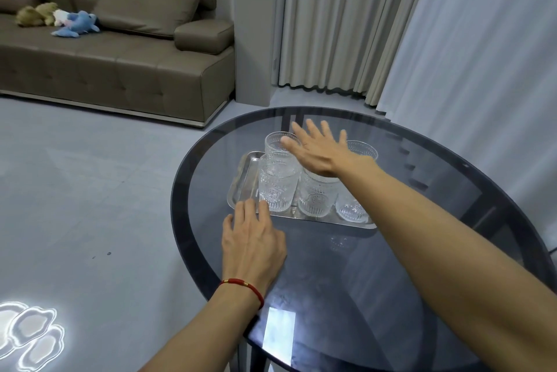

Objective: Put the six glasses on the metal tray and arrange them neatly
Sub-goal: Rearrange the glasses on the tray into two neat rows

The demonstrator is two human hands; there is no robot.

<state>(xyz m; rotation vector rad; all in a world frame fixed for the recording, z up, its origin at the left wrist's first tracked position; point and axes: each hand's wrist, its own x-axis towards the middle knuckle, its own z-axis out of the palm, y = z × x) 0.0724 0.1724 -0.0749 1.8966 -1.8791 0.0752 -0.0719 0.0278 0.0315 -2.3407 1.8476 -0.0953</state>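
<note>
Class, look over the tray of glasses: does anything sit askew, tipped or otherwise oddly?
Nothing stands out: every visible clear ribbed glass stands upright, unspilled, on the rectangular metal tray. The right hand hides some glasses.

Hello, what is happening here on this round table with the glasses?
A person is arranging patterned glasses on a metal tray that sits on a dark round glass table. The left hand rests by the tray's near corner, fingertips close to the front-left glass. The right hand hovers open and flat above the glasses, holding nothing. Five glasses show; any sixth would be hidden by that hand.
</note>
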